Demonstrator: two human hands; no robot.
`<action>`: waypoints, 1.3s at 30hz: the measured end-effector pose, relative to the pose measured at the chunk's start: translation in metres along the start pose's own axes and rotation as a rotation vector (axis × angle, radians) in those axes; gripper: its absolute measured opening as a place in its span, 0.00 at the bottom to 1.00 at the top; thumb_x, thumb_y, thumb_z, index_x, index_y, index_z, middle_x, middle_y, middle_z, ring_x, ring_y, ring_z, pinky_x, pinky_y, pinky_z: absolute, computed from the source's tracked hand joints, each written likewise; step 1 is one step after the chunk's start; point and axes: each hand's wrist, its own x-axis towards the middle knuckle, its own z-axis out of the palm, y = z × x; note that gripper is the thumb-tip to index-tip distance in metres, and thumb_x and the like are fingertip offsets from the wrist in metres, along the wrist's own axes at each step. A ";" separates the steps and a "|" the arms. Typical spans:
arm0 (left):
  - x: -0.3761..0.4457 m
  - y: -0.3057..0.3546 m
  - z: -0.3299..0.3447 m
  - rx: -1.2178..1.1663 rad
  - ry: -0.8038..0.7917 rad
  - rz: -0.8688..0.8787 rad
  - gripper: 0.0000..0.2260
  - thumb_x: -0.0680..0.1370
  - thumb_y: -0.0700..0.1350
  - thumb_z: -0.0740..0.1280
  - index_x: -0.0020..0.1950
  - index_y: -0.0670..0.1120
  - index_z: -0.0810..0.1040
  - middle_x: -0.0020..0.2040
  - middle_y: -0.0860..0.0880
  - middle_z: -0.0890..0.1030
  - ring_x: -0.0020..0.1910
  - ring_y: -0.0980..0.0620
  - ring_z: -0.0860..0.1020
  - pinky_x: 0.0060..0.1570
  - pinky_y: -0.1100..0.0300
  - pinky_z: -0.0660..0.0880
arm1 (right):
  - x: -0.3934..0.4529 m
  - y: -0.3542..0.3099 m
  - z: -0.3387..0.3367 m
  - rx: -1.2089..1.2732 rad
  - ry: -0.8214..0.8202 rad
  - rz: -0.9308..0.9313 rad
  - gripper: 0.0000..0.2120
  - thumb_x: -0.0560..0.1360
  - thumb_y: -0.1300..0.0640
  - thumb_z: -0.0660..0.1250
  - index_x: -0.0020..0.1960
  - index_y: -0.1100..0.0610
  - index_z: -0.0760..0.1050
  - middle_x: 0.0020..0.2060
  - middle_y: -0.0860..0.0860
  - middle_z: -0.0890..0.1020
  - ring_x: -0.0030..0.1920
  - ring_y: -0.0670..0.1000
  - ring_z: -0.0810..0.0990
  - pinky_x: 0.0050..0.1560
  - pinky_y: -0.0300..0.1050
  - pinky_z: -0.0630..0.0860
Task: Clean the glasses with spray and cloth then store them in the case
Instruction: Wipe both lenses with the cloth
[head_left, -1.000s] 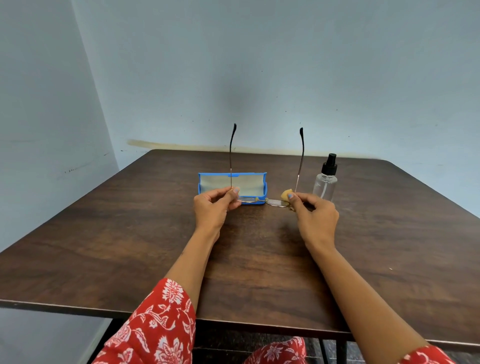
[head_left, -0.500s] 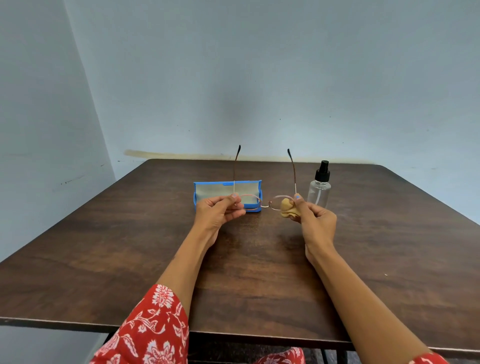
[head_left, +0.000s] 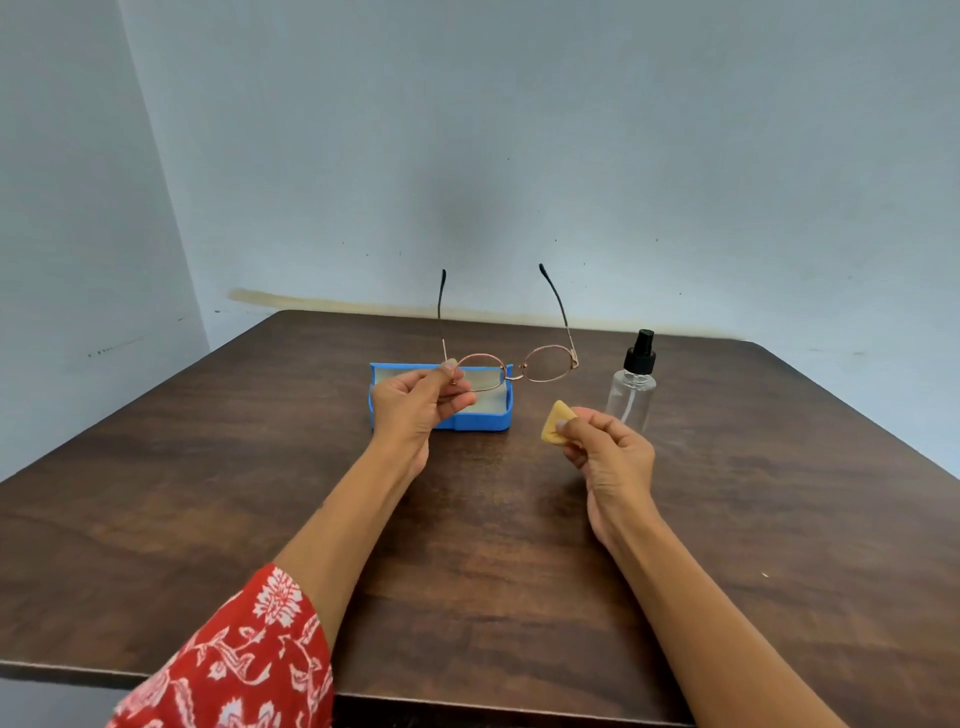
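Observation:
Thin metal-framed glasses hang in the air above the table, arms unfolded and pointing away from me. My left hand pinches them at the left hinge. A small folded yellow cloth is pinched in my right hand, which is below and to the right of the lenses, apart from them. The open blue case lies on the table behind my left hand. A clear spray bottle with a black nozzle stands upright to the right.
The dark wooden table stands against a pale wall, in a corner on the left. Its front edge runs near my forearms. A red patterned sleeve covers my left upper arm.
My right hand has come off the right lens with the cloth and dropped lower. My left hand has lifted the glasses and tilted the lenses to face me.

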 end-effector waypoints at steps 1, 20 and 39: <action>-0.002 -0.001 0.002 -0.003 -0.008 0.001 0.06 0.76 0.37 0.67 0.40 0.36 0.79 0.26 0.47 0.81 0.27 0.54 0.80 0.33 0.65 0.80 | -0.001 0.001 0.001 -0.024 -0.010 -0.014 0.06 0.69 0.69 0.71 0.40 0.59 0.80 0.37 0.52 0.81 0.38 0.46 0.79 0.36 0.35 0.76; -0.014 -0.001 0.011 0.072 0.027 -0.064 0.06 0.75 0.39 0.69 0.41 0.36 0.80 0.29 0.45 0.82 0.28 0.51 0.82 0.30 0.62 0.80 | -0.024 -0.004 0.013 -0.662 0.004 -0.975 0.07 0.68 0.65 0.69 0.45 0.58 0.81 0.39 0.48 0.82 0.38 0.43 0.77 0.41 0.30 0.73; -0.032 0.001 0.022 0.097 0.016 -0.054 0.07 0.75 0.35 0.67 0.37 0.36 0.80 0.27 0.46 0.81 0.25 0.53 0.80 0.26 0.63 0.77 | -0.013 0.008 0.019 -0.944 -0.131 -1.425 0.08 0.74 0.66 0.65 0.50 0.64 0.81 0.47 0.56 0.82 0.48 0.54 0.78 0.47 0.43 0.75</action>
